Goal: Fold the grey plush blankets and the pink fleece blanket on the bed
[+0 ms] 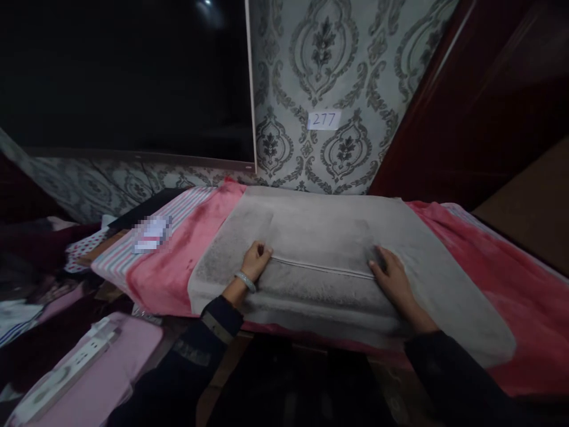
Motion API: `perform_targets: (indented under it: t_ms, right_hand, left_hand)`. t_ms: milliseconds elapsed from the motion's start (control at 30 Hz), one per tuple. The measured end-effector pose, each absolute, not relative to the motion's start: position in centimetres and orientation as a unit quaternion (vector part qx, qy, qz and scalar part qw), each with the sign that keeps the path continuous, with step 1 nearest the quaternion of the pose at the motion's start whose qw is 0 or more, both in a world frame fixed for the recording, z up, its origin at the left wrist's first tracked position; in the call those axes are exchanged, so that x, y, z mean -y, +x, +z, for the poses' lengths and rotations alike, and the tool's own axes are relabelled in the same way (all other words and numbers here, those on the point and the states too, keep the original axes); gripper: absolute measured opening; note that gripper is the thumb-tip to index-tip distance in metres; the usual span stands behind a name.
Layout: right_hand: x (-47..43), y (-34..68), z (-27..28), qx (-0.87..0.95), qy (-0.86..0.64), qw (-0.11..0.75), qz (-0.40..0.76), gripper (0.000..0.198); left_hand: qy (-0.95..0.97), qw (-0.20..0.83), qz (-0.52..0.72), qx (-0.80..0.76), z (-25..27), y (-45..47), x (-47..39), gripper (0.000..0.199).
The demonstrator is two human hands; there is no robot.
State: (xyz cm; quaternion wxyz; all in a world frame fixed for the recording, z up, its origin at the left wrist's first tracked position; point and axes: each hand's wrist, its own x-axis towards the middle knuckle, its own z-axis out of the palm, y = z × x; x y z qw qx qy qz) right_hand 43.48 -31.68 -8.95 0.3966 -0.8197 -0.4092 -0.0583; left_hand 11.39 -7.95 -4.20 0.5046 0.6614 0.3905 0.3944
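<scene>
A large grey cloth (pixel 311 207) with a plush, towel-like nap lies spread over the table, its front part hanging down. Across its middle runs a folded edge with a pale double line. My left hand (pixel 256 261), with a bracelet at the wrist, is closed in a pinch on the left end of that edge. At the right end my right hand (pixel 391 279) grips the same cloth between thumb and fingers, slightly blurred. Between the two hands the edge is nearly straight.
Beneath lies a red and pink cover (pixel 186 249) with striped borders. A blurred-out item (pixel 152 234) sits on its left. Lower left, a power strip (pixel 66 370) rests on a pink surface near piled clothes. A large TV (pixel 133 77) hangs behind; a paper label (pixel 324 120) reads 277.
</scene>
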Motion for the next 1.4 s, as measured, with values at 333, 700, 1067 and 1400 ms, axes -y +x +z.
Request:
perform_targets:
  t_ms: [333, 700, 1067, 1400]
  right_hand:
    - [33.5, 42.2, -7.2, 0.591, -0.775, 0.218, -0.046, 0.059]
    - [34.1, 42.1, -9.2, 0.586, -0.766, 0.207, -0.164, 0.059]
    - [34.4, 42.5, -10.6, 0.583, -0.748, 0.216, -0.233, 0.049]
    - [34.4, 43.1, -10.8, 0.584, -0.755, 0.212, -0.209, 0.051]
  left_hand:
    - [0.634, 0.506, 0.435, -0.390, -4.7, 11.4, 8.6, 0.017]
    - [0.662, 0.472, 0.418, -0.405, -5.2, 11.9, 8.4, 0.016]
    - [0.692, 0.410, 0.430, -0.410, -5.8, 11.7, 9.0, 0.015]
    - [0.694, 0.450, 0.383, -0.411, -5.7, 11.7, 9.2, 0.024]
